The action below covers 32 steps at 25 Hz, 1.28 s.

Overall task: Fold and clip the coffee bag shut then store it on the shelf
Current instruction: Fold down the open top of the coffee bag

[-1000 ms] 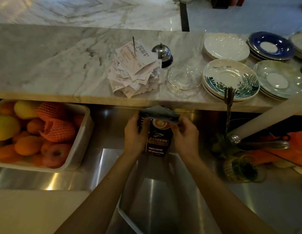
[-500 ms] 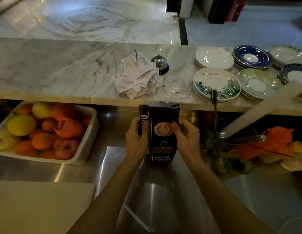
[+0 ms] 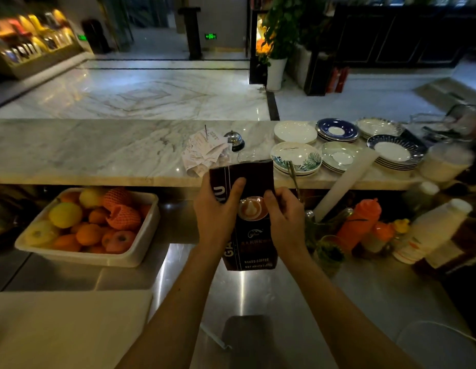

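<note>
A dark brown coffee bag point(image 3: 254, 235) with a latte picture stands upright on the steel counter, its top straight and unfolded. My left hand point(image 3: 218, 209) grips the bag's left side, thumb across the front. My right hand point(image 3: 285, 217) holds the right edge, fingers curled around it. No clip shows in view, and no shelf for the bag is plainly visible.
A white tub of fruit point(image 3: 141, 251) sits left of the bag. The marble ledge point(image 3: 85, 153) behind carries a receipt spike point(image 3: 205, 153), a bell point(image 3: 234, 139) and stacked plates point(image 3: 295, 158). Orange bottles point(image 3: 359, 222), paper cups point(image 3: 434, 230) and a glass stand to the right. A white board point(image 3: 58, 328) lies front left.
The bag's folded-down top has been straightened up, and the bag now stands taller. The camera has tilted upward, showing the lobby floor beyond the ledge. Both hands stay on the bag.
</note>
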{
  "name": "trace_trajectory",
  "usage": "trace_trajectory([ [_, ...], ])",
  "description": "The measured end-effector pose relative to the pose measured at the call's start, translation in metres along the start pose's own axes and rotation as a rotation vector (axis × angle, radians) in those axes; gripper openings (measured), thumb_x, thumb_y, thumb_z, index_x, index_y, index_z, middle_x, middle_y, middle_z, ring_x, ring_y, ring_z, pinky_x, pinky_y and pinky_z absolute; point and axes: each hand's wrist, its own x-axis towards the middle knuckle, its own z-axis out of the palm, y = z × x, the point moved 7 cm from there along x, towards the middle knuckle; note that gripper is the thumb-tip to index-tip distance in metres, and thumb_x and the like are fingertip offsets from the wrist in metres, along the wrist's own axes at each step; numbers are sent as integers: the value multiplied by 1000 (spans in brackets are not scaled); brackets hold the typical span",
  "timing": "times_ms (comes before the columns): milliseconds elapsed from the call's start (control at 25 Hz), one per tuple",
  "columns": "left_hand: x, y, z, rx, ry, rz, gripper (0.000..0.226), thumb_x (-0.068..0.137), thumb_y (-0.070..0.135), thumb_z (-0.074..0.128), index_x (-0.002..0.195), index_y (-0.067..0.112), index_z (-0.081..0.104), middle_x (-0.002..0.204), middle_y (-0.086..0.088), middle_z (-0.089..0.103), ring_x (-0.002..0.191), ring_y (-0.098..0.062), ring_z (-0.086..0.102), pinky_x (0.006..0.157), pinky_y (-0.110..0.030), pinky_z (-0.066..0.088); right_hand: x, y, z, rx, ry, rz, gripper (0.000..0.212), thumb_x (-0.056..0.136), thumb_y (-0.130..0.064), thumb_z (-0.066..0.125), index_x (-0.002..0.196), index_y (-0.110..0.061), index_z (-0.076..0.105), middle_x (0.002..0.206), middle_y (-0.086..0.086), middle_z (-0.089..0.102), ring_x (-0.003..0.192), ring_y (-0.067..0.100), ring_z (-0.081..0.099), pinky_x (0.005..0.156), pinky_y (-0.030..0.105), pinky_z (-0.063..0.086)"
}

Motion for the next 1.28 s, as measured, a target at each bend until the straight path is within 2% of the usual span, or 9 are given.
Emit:
trace_trajectory([
  [120,-10,45,-3,-2,20,90,24,89,17,69,109,18,55,89,23,58,81,25,58,66,0,44,-12,-41,-17,-13,17,-103,15,100,-18,50,88,-12,58,82,7,67,74,20,70,65,38,60],
  [240,-20,84,0,26,12,160,22,88,22,70,106,17,58,85,22,59,78,25,58,65,0,45,-18,-83,-30,2,11,-221,9,98,-29,50,99,-22,56,94,6,69,87,20,70,74,42,60],
  [400,-33,134,1,48,0,272,17,89,24,69,102,22,58,84,23,61,77,22,60,64,-1,45,-19,-142,-48,-27,39,-342,20,98,-29,54,112,-15,50,88,-12,64,83,-5,66,70,17,55],
  [520,-36,162,-7,51,42,324,10,95,26,60,103,20,59,82,22,61,76,20,61,63,-2,45,-19,-177,-51,-96,71,-375,31,95,-39,56,114,-14,51,81,-14,63,77,-2,66,68,19,56],
  [760,-43,192,-42,69,101,396,20,103,21,44,101,8,60,75,20,56,68,18,59,57,-2,42,-41,-233,-35,-330,159,-552,30,100,-35,48,93,-8,58,66,-6,60,58,7,60,48,22,50],
  [960,-33,212,-90,98,82,431,20,92,37,62,98,18,56,77,20,59,71,17,60,62,-1,44,-71,-261,1,-354,204,-651,29,101,-32,45,97,-7,59,70,8,67,60,18,66,52,38,56],
  [1080,-23,220,-112,127,82,450,19,98,35,53,93,17,58,72,19,59,68,1,61,60,-7,45,-81,-274,17,-341,259,-636,31,102,-32,43,91,-7,57,62,1,60,51,11,57,44,30,46],
  [1200,-21,228,-129,114,66,484,19,103,24,44,91,15,56,68,20,52,65,12,59,57,-3,41,-89,-285,27,-376,312,-607,32,103,-32,38,81,-13,50,56,-8,47,46,6,45,43,17,34],
  [1280,-22,228,-132,103,98,485,22,104,24,40,87,16,52,65,16,51,57,2,57,51,-9,41,-92,-287,27,-408,305,-610,32,104,-32,35,77,-16,45,53,-10,42,45,4,40,42,16,33],
])
